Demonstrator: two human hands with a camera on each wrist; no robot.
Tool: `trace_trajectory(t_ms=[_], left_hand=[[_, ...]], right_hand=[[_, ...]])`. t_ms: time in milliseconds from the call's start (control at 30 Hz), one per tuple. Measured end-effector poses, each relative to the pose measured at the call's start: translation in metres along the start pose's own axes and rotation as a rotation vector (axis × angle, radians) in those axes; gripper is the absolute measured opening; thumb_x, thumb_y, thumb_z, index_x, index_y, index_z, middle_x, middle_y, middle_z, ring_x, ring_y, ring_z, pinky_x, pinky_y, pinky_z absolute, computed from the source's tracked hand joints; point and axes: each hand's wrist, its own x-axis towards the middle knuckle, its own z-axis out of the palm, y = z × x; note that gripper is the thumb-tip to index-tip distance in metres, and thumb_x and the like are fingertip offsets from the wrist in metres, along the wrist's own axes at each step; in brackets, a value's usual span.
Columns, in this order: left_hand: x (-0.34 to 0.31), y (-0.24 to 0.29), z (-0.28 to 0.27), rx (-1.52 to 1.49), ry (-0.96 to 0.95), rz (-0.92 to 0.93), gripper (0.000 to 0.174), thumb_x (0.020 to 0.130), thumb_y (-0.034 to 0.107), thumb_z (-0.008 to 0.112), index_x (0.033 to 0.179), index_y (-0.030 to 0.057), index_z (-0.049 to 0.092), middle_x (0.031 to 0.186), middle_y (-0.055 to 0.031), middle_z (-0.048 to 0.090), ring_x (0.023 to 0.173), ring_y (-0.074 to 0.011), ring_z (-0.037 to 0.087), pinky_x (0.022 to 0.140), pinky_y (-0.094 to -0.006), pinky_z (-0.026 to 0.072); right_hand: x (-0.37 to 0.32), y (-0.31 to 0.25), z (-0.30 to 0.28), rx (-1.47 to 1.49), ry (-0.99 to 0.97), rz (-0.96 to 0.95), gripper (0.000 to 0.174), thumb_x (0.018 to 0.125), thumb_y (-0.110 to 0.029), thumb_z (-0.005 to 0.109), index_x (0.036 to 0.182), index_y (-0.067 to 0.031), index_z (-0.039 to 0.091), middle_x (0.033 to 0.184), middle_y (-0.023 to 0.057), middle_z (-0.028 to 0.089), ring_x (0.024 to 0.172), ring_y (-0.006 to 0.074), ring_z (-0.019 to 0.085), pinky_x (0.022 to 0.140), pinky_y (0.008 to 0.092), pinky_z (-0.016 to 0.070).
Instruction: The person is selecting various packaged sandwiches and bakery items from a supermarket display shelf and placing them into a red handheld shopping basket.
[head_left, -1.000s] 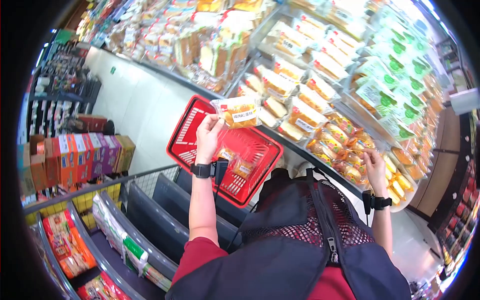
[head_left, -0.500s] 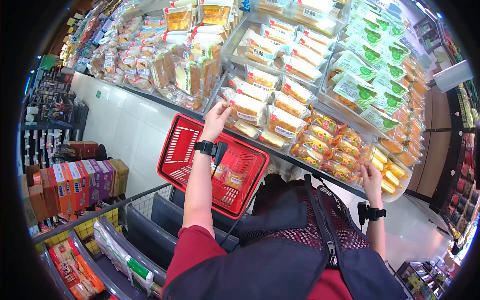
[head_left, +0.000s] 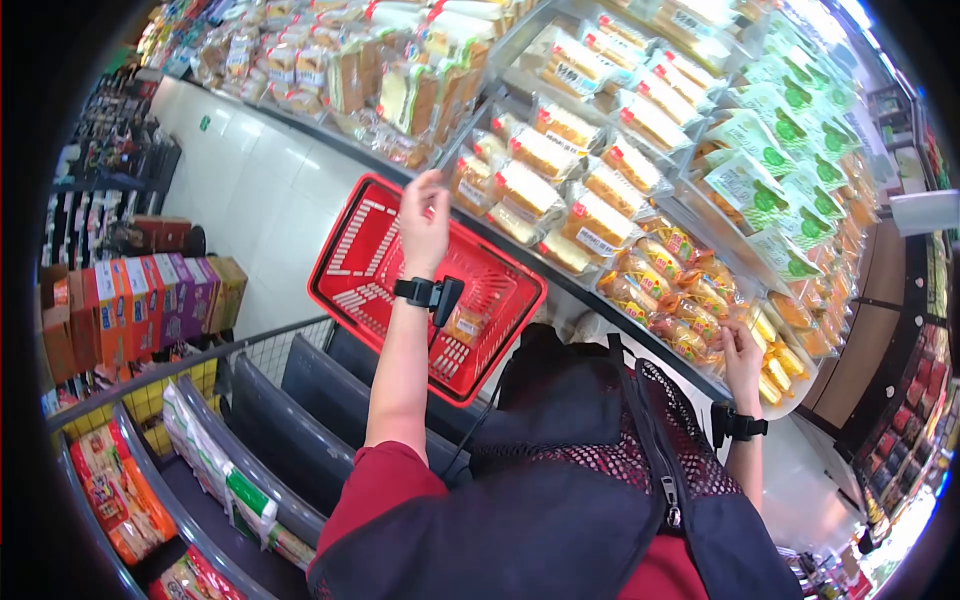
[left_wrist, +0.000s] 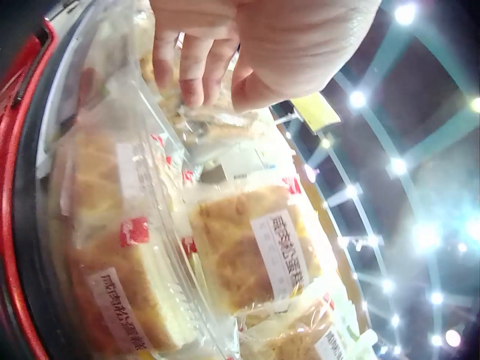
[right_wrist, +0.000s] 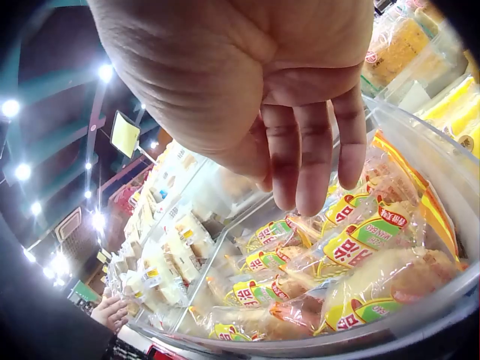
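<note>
My left hand hangs over the far rim of the red shopping basket, fingers loosely bent and holding nothing. Just right of it, wrapped cake slices with red-and-white labels fill a clear tray. The left wrist view shows these wrapped cakes close up, below the relaxed fingers. My right hand is at the right end of the wrapped filled buns. In the right wrist view its fingers point down, nearly straight, over the yellow-labelled bun packets, with nothing gripped.
Inside the basket lies a wrapped item. Green-and-white bread packets and sandwich bread packs fill neighbouring trays. Grey dividers of a rack stand at the near left, with colourful boxes beyond. Yellow-and-white wrapped cakes are right of my right hand.
My left hand carried a wrapped cake over the basket, then was at the cake tray's left corner; it is now drawn back over the basket without it. The right hand has hardly moved.
</note>
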Motion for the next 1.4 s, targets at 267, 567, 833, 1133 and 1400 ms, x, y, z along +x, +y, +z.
trace_trajectory(t_ms=[267,567,833,1133,1400], left_hand=[[-0.114,-0.176,-0.094,0.291,0.276,-0.474,0.028,0.086,0.02,0.063,0.108,0.0034,0.058,0.099,-0.0085,0.066,0.092,-0.0168,0.062,0.081,-0.0291,0.0484],[-0.088,0.016,0.007,0.175,-0.11,-0.037,0.085,0.07,0.011,0.075,0.141,0.0096,0.028,0.094,-0.0098,0.057,0.079,-0.0202,0.056,0.074,-0.0337,0.0488],[-0.052,0.026,0.02,0.11,-0.175,0.119,0.059,0.073,0.014,0.074,0.126,0.0133,0.049,0.092,-0.0066,0.059,0.066,-0.0155,0.055,0.064,-0.0315,0.0492],[0.034,0.052,0.044,0.308,-0.304,0.03,0.022,0.086,0.029,0.062,0.093,0.0089,0.061,0.066,-0.0078,0.065,0.061,-0.0226,0.065,0.058,-0.0347,0.0491],[0.053,0.026,0.068,0.311,-0.432,0.086,0.023,0.087,0.027,0.061,0.091,0.0044,0.061,0.062,-0.0088,0.062,0.055,-0.0198,0.062,0.056,-0.0331,0.0473]], right_hand=[[-0.008,-0.038,-0.008,-0.023,-0.057,-0.037,0.016,0.092,-0.008,0.053,0.105,0.0,0.06,0.079,0.0053,0.064,0.07,0.0094,0.06,0.064,0.0231,0.0477],[0.016,-0.062,0.011,-0.19,-0.105,-0.109,0.017,0.092,-0.012,0.054,0.103,-0.0013,0.06,0.081,0.0058,0.065,0.069,0.0101,0.06,0.064,0.0244,0.0481],[0.007,-0.059,0.012,-0.12,-0.054,-0.067,0.013,0.091,-0.007,0.054,0.1,-0.0009,0.061,0.082,0.0034,0.063,0.07,0.0086,0.06,0.063,0.0223,0.048],[0.007,-0.041,0.015,-0.055,0.012,-0.089,0.014,0.091,-0.005,0.054,0.102,0.0006,0.061,0.078,0.0049,0.064,0.066,0.0091,0.059,0.061,0.0223,0.0482],[0.007,-0.032,0.018,0.014,0.037,-0.02,0.015,0.091,-0.006,0.054,0.102,0.0009,0.061,0.079,0.0067,0.066,0.068,0.0104,0.061,0.061,0.0238,0.0491]])
